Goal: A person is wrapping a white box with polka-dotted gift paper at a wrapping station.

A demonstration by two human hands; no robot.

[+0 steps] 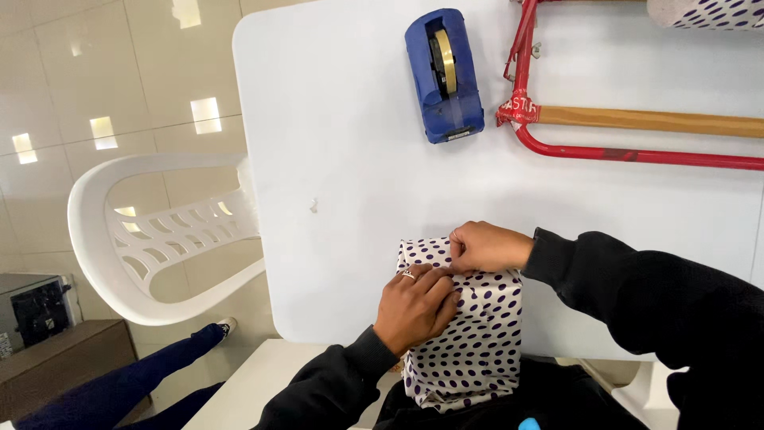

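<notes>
Both hands on parcel (469, 334) wrapped in white paper with purple dots, sitting at near edge of white table (342, 159). Left hand (415, 306) flat on top, fingers pressing paper down – ring on one finger. Right hand (487, 247) just beside it, touching, fingertips pinching fold at far end. Further out: blue tape dispenser (444, 73), red frame (557, 143) with wooden handle (652, 121), dotted roll (708, 12) in corner. White chair (151, 239) off table's left.

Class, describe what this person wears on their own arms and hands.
Both arms are covered by long black sleeves with ribbed cuffs that end at the wrists. The left hand wears a silver ring on one finger. The right hand is bare: no ring, watch or glove shows.
</notes>
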